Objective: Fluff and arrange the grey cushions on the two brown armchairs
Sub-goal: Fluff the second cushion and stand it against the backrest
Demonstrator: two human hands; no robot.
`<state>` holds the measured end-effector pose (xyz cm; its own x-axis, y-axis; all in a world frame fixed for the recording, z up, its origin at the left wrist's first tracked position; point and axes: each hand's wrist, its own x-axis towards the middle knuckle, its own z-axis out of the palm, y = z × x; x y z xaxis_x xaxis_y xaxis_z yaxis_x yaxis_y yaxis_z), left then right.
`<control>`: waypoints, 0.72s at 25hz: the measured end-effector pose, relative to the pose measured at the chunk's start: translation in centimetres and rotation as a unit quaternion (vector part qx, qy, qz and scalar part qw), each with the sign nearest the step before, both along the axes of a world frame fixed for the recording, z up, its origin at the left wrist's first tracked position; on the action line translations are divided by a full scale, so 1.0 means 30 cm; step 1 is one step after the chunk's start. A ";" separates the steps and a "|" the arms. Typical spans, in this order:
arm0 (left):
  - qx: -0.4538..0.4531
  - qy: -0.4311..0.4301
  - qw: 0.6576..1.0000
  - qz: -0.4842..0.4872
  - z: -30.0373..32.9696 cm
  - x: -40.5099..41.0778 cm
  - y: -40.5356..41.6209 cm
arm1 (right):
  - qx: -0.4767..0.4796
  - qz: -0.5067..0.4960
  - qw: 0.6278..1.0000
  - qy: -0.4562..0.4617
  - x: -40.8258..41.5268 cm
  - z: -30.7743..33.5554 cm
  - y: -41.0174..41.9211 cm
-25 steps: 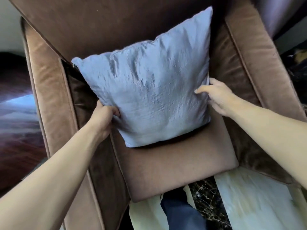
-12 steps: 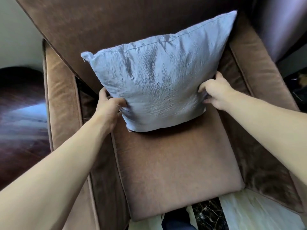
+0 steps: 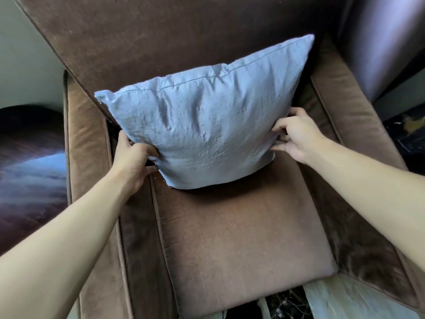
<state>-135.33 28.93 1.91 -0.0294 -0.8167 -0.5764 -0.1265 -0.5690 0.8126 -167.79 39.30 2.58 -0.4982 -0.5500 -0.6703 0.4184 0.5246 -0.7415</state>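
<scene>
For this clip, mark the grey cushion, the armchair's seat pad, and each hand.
Wrinkled grey fabric cushion (image 3: pixel 207 132): head view, front face centre.
Brown velvet seat pad (image 3: pixel 241 238): head view, bare middle.
Left hand (image 3: pixel 133 157): head view, back of hand.
Right hand (image 3: pixel 299 137): head view, back of hand.

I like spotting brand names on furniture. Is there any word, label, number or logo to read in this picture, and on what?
None: no text can be read anywhere.
Grey cushion: plain fabric, no tag showing.
Brown armchair: no label or logo in view.
Both hands, left and right, are bare, no writing on them.
</scene>
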 end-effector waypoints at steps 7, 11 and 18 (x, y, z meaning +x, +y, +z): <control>0.030 -0.022 0.997 -0.065 0.028 -0.011 -0.021 | 0.016 -0.027 0.999 0.023 0.042 0.000 -0.048; 0.013 0.006 0.999 -0.039 0.074 0.007 -0.019 | 0.005 -0.016 0.996 0.085 0.048 0.018 -0.034; -0.083 0.096 0.991 0.036 0.178 0.037 -0.126 | -0.109 -0.118 0.981 0.108 -0.052 0.131 -0.149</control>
